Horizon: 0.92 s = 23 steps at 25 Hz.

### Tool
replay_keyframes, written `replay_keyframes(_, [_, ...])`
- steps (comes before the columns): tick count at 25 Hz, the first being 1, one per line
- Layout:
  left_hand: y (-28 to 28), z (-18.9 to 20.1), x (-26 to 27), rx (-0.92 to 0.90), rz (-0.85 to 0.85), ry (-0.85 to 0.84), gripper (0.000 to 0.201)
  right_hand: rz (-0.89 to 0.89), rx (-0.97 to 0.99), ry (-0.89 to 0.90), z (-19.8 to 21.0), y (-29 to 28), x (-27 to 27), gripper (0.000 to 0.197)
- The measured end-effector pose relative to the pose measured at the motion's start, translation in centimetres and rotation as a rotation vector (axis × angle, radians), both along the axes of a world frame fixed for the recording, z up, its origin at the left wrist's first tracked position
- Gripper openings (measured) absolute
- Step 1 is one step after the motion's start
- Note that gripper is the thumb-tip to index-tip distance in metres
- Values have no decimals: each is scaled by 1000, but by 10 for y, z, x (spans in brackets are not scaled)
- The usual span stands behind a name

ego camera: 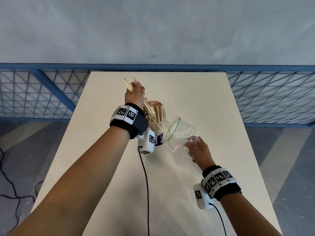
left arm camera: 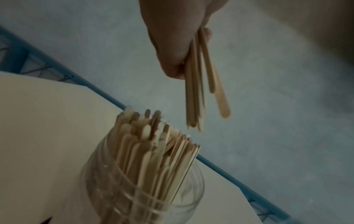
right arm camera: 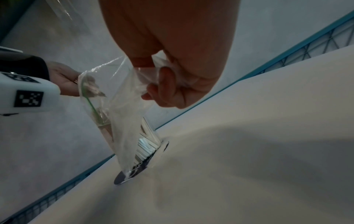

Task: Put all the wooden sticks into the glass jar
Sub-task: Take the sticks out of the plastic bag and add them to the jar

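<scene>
Wooden sticks (left arm camera: 149, 151) already crowd the glass jar (left arm camera: 145, 197), standing upright and packed past its rim, so I judge the job nearly finished. My left hand (ego camera: 134, 93) is clenched round one more bundle of sticks (left arm camera: 199, 91), held just above the jar's mouth with the lower ends pointing down toward it; those are not in yet. Just to the right of the jar, my right hand (ego camera: 198, 149) pinches a clear zip bag (ego camera: 179, 133) by its bottom, and the bag looks empty to me. I see no loose sticks on the table (ego camera: 196, 99) around the jar, so what remains, I reckon, is lowering this last handful in.
</scene>
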<state>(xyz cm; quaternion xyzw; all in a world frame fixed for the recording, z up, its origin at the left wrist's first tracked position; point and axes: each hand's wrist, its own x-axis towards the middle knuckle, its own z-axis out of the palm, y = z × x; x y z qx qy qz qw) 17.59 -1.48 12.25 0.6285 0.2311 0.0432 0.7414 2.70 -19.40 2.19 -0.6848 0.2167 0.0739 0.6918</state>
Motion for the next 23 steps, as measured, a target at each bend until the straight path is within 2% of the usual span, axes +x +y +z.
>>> replay_keyframes(3, [-7,-8,10,-148,36,-47,35,-17,5,27,0,0,1,21])
replay_keyframes(5, [-13,-18,10,-166,14,-63,33,-26,8,27,0,1,2,20])
replay_keyframes(9, [-20,-38,6,-54,-106,-118,23,-31,24,18,-1,-1,3,26])
replay_keyframes(16, [-9,-46,2,113,-194,-221,26,-18,20,15,-5,-3,1,24])
replay_keyframes(18, [-8,-47,-4,251,-277,-224,24,-19,24,17,-4,-1,0,21])
replay_keyframes(21, [-2,-49,-18,724,-605,-215,10,-25,35,13,-3,0,-1,20])
replay_keyframes(23, [6,-53,-24,976,-796,-247,13,-23,24,17,-1,0,-2,22])
